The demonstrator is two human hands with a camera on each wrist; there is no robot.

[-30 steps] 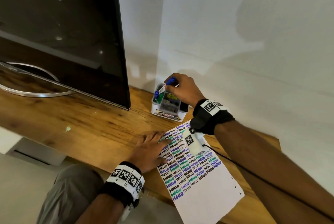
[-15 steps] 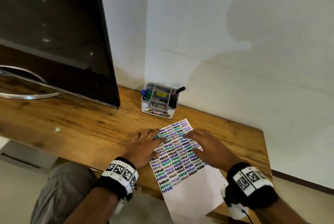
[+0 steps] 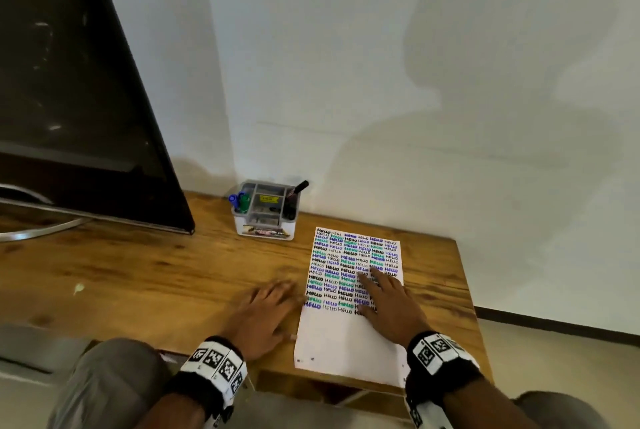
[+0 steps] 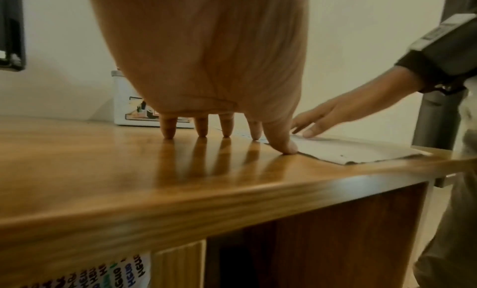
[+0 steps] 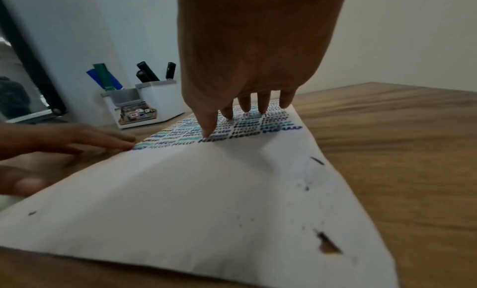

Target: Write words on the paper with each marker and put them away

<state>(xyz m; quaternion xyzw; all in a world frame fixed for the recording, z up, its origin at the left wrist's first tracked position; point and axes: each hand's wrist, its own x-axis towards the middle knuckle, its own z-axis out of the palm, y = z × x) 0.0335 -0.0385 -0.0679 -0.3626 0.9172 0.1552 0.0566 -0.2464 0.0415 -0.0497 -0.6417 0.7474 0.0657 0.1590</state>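
Observation:
A white paper (image 3: 346,342) (image 5: 180,190) (image 4: 348,151) covered with rows of "HELLO" in black, blue and green lies on the wooden table (image 3: 156,273). My right hand (image 3: 391,304) (image 5: 245,68) rests flat on the paper, fingers straight. My left hand (image 3: 266,311) (image 4: 206,68) lies flat on the table just left of the paper, its thumb at the paper's edge. A white marker holder (image 3: 265,217) (image 5: 147,104) stands by the wall with blue and green markers (image 3: 239,202) (image 5: 103,76) in its left slot and black markers (image 3: 294,191) (image 5: 147,72) in its right. Neither hand holds a marker.
A large dark monitor (image 3: 69,99) on a curved metal stand (image 3: 34,231) fills the left. The white wall (image 3: 415,82) runs close behind the table. The table's right edge (image 3: 467,290) lies just beyond the paper. Another written sheet (image 4: 103,276) shows on the shelf below.
My right hand left the blue marker in the holder, came back and now lies flat on the paper. The paper has been turned straighter, and my left hand has slid off it onto the table.

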